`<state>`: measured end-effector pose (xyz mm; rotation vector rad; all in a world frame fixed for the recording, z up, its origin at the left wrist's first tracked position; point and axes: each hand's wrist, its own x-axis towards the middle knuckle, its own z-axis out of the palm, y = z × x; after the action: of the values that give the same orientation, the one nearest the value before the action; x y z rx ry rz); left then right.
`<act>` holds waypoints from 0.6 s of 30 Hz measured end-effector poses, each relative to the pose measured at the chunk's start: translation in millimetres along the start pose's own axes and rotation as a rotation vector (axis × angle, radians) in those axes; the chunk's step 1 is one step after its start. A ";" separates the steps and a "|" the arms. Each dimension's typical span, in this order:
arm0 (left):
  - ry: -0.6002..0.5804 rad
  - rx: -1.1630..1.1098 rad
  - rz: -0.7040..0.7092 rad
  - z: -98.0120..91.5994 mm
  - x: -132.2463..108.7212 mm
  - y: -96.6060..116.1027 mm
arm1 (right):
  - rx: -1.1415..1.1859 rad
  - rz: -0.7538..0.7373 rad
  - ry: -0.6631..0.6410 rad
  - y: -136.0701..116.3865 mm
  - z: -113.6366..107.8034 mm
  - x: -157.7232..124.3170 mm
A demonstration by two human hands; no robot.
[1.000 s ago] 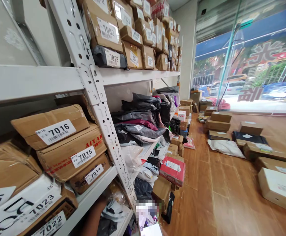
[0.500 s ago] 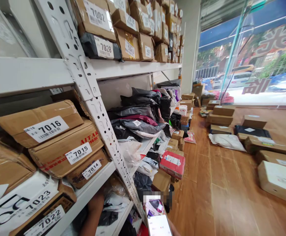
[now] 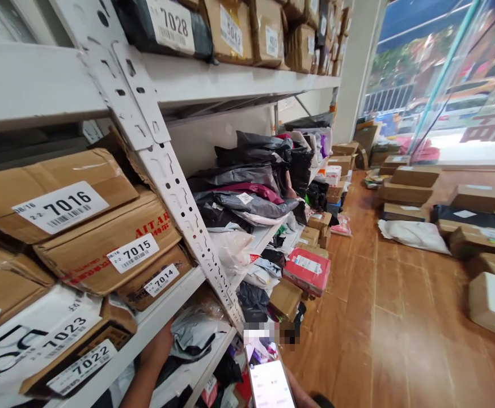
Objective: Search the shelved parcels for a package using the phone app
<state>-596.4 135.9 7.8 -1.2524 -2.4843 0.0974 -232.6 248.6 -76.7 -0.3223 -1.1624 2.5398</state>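
- Two bare hands show, one on each side of the white shelf post.
- The right hand is just right of the post's foot, wrapped round a phone; I'd say the lit screen is tipped up so the person can read it at a glance.
- The left hand is left of the post, in under a shelf edge, just beside a grey-and-white bag. Its fingertips are hidden from me, so I can't tell how far open they are or whether they have hold of anything.
- Left of the post, cartons marked 7016, 7015 and 7014 lie stacked, labels outward, presumably so the numbers read from the front.
- Just beyond the post, dark plastic bags lie flat in a heap; soft things like that would likely slump on end.
- Lower down past the post, a red box has its label upward, probably for reading from above.
- Well right of the post, brown cartons stand in low stacks on the floor, perhaps for steadiness.
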 end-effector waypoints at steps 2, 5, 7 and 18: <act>0.012 0.053 -0.012 2.5 -8.1 -6.5 | 0.031 0.009 -0.046 -6.5 9.0 -5.6; 0.019 0.026 0.005 7.3 -21.6 -16.7 | 0.070 0.050 -0.090 -14.0 26.0 2.4; 0.041 -0.055 0.071 8.1 -29.8 -20.9 | 0.106 0.078 -0.127 -15.8 39.2 17.3; 0.199 -0.054 0.118 -0.2 -45.9 -14.1 | 0.210 0.125 -0.334 17.5 93.6 138.0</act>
<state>-582.2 91.1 -1.9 -1.3594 -2.2579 -0.0619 -394.5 226.5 -39.3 0.0883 -0.9946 2.8738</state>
